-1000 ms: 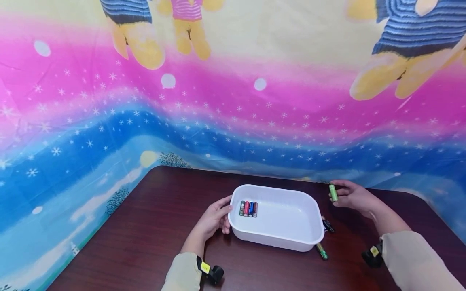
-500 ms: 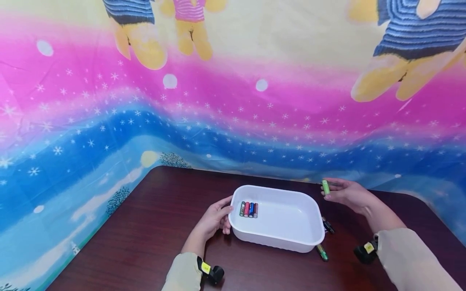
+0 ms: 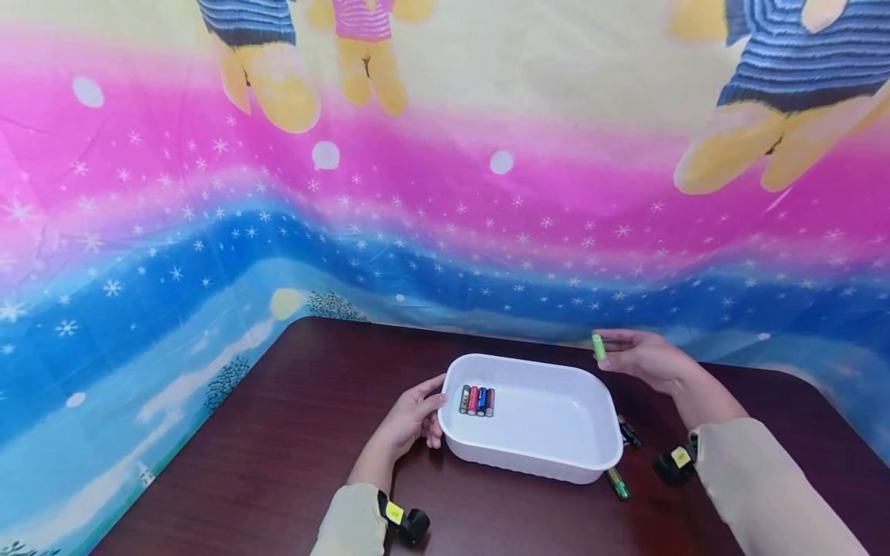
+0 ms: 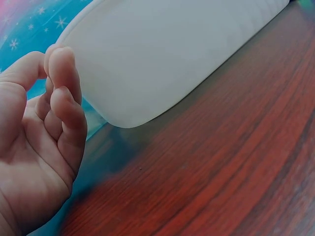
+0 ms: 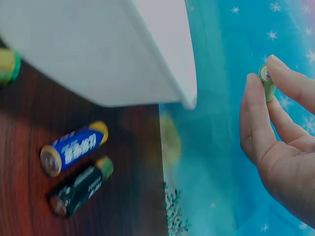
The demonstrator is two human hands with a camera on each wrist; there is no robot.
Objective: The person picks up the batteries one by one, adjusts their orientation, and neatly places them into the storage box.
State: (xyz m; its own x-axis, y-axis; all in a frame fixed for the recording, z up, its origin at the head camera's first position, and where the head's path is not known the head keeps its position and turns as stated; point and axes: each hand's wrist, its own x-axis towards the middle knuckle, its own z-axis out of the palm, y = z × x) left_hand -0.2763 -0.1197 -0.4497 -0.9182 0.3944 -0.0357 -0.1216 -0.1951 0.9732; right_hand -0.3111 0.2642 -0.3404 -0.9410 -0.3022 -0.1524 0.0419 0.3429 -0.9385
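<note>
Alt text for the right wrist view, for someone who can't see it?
A right hand pinches a small green battery before a blue snowflake-patterned cloth. To its left are a white tray and, on a dark wooden table, a blue battery beside a dark battery; part of another battery shows at the left edge.

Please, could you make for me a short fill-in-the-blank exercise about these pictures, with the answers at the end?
1. The left hand holds the edge of a tray whose colour is ____.
2. Inside it, the number of batteries is ____.
3. The right hand pinches a battery coloured light ____.
4. In the right wrist view, the black battery lies beside the ____ battery.

Missing words: white; four; green; blue.
</note>
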